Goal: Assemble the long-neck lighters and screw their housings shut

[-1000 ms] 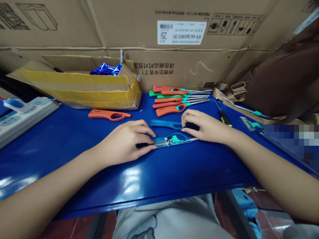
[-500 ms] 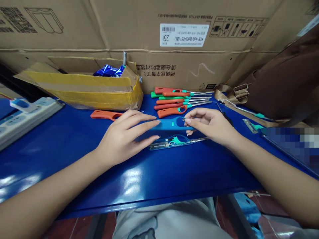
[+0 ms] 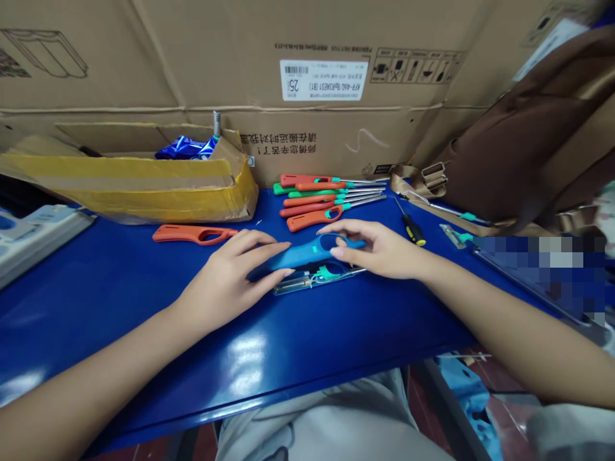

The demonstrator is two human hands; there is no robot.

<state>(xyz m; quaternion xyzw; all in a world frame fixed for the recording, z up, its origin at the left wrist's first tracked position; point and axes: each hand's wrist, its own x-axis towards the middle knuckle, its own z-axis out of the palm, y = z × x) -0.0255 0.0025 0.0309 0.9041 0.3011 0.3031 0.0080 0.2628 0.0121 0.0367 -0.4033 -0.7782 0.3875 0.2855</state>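
A blue lighter casing half (image 3: 298, 256), with a trigger loop at its right end, is held in both hands. My left hand (image 3: 225, 275) closes thumb and fingers around its left end. My right hand (image 3: 379, 250) pinches it at the loop. Just beneath and nearer to me lies an opened lighter half (image 3: 294, 283) on the blue table, with a clear fuel tank, a green trigger and a metal tube showing. The casing hides part of it. Behind my left hand lies an orange lighter casing (image 3: 185, 234), its right end covered by my fingers.
Several orange, red and green long-necked lighters (image 3: 312, 218) are heaped behind my hands. A black-and-yellow screwdriver (image 3: 413, 228) lies right of them, near a brown bag (image 3: 519, 141). A taped cardboard box (image 3: 192, 202) stands back left, and a power strip (image 3: 43, 240) is at far left.
The blue casing has moved toward me and tilted, its right end higher, over the opened half. My left fingers have closed around it. The view has shifted right, showing the screwdriver fully.
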